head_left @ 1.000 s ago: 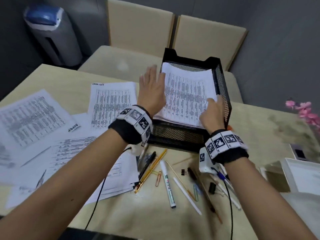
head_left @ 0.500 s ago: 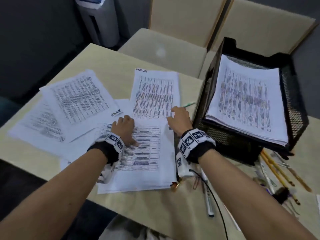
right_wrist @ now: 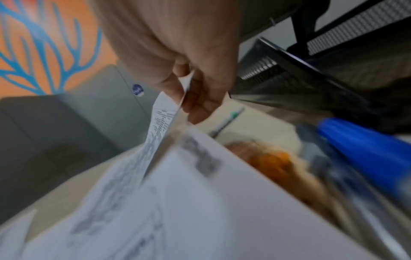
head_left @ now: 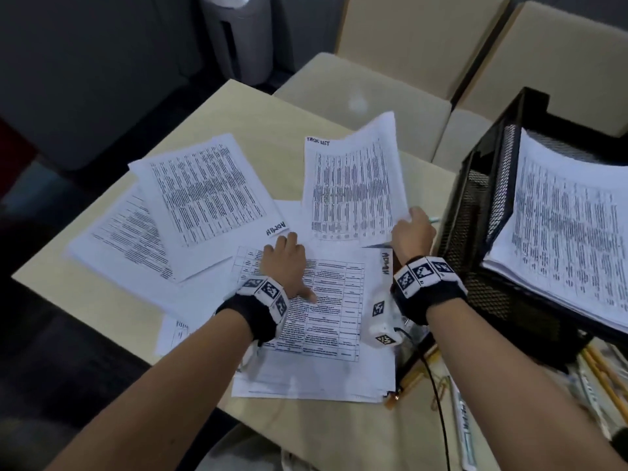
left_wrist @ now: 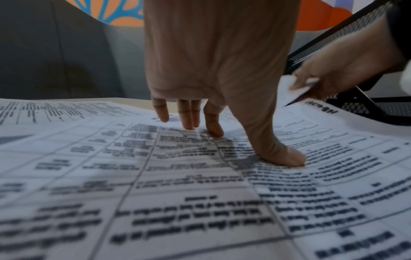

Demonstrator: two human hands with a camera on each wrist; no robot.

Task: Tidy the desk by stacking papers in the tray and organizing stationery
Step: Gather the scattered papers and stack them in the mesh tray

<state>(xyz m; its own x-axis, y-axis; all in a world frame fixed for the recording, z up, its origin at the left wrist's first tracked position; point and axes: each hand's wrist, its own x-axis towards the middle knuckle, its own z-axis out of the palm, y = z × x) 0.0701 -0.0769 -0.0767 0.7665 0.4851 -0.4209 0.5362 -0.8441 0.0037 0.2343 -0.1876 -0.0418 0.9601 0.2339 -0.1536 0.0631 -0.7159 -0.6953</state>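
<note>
My right hand point(head_left: 413, 229) point(right_wrist: 189, 98) pinches the near right corner of a printed sheet headed "TASK LIST" point(head_left: 353, 185) point(right_wrist: 160, 128), whose right side curls up off the desk. My left hand point(head_left: 285, 263) point(left_wrist: 222, 123) presses straight fingers on a ruled table sheet point(head_left: 326, 317) point(left_wrist: 200, 184) that tops a pile at the desk's near edge. The black mesh tray point(head_left: 475, 212) stands at the right with a thick paper stack point(head_left: 571, 229) in it. More printed sheets point(head_left: 204, 188) lie fanned at the left.
Pencils, pens, a marker point(head_left: 464, 433) and paper clips lie on the desk in front of the tray. A green-tipped pen point(right_wrist: 224, 121) lies beside the tray. Two beige chairs point(head_left: 367, 93) stand behind the desk, and a grey bin point(head_left: 241, 35) farther back.
Both hands left the tray's stack and came down onto the loose sheets at the left. The right hand has since pinched the "TASK LIST" sheet and raised its corner.
</note>
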